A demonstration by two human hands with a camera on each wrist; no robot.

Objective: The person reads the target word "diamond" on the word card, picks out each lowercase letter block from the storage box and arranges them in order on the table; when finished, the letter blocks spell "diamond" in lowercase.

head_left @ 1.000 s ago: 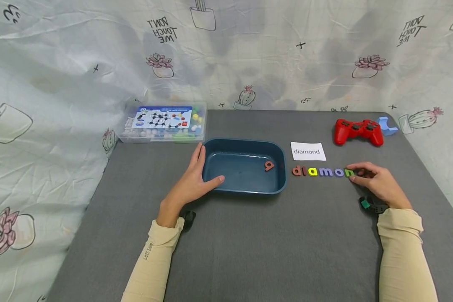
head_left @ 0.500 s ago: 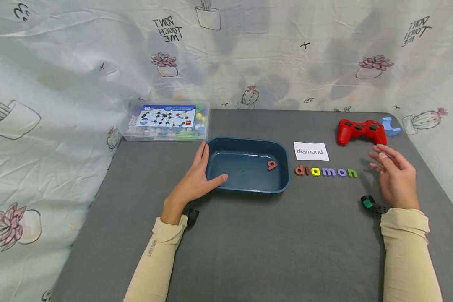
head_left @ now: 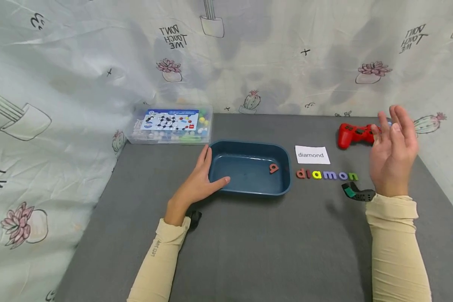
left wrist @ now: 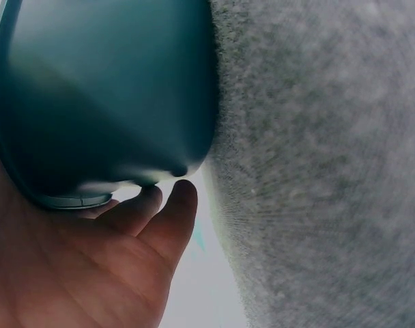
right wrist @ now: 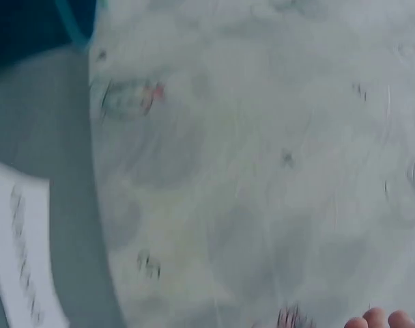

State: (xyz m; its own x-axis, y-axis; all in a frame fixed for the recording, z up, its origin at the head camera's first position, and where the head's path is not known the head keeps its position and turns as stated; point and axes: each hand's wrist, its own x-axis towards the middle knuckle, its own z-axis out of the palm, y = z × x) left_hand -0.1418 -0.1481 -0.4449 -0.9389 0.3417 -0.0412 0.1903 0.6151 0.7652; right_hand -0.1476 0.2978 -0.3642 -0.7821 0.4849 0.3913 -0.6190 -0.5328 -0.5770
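Note:
My left hand [head_left: 194, 184] holds the left near corner of a dark blue plastic tray [head_left: 249, 192], thumb over the near rim. In the left wrist view its fingers [left wrist: 168, 222] lie against the outer wall of the tray [left wrist: 112, 89]. One red-brown letter [head_left: 273, 168] lies inside the tray at the right. Beside the tray a row of coloured letters [head_left: 329, 175] reads "diamon", ending in a green n [head_left: 353, 176]. A white card [head_left: 312, 155] printed "diamond" lies just behind the row. My right hand [head_left: 394, 155] is raised with nothing in it, fingers up, right of the letters.
A red game controller [head_left: 351, 135] lies at the back right, partly hidden by my right hand. A clear plastic case [head_left: 170, 126] of molecular model parts stands at the back left. Patterned cloth [head_left: 272, 50] hangs behind the grey table [head_left: 264, 247].
My right hand has let go of the green n at the end of the row and risen off the table, fingers spreading upward. My left hand stays at the tray.

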